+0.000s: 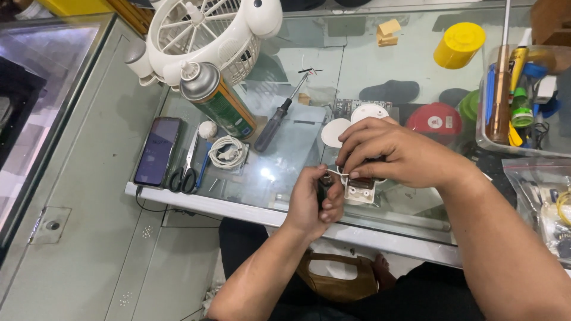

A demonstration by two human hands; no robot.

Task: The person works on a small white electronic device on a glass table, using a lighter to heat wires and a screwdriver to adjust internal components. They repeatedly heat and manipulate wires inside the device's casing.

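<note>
Everything here is placed from the small white box (361,189), an open plastic casing that rests on the glass counter (285,160) close to its near edge, with its open face turned up.

The right hand (392,156) lies over the top of the box, fingers bent down onto its far rim and partly hiding it. Thumb and forefinger are pinched together on a thin white wire (338,173) that leaves the box on its left side. The left hand (313,199) is just to the left of the box, curled tight around a small dark part (325,182); what the part is cannot be told, since the fingers cover most of it. The wire runs roughly level from the box toward that dark part, so its long axis goes left to right between the two hands, and the hands nearly touch. The right hand is the nearer one to the box; the left is the nearer one to the wire's free end.

Beyond the box lie two white round discs (336,132). Farther left of the box are a screwdriver (275,123) lying slantwise, a green spray can (219,98), a coiled white cable (228,152), scissors (187,169) and a phone (157,150). A white fan (205,35) stands behind the can.
</note>
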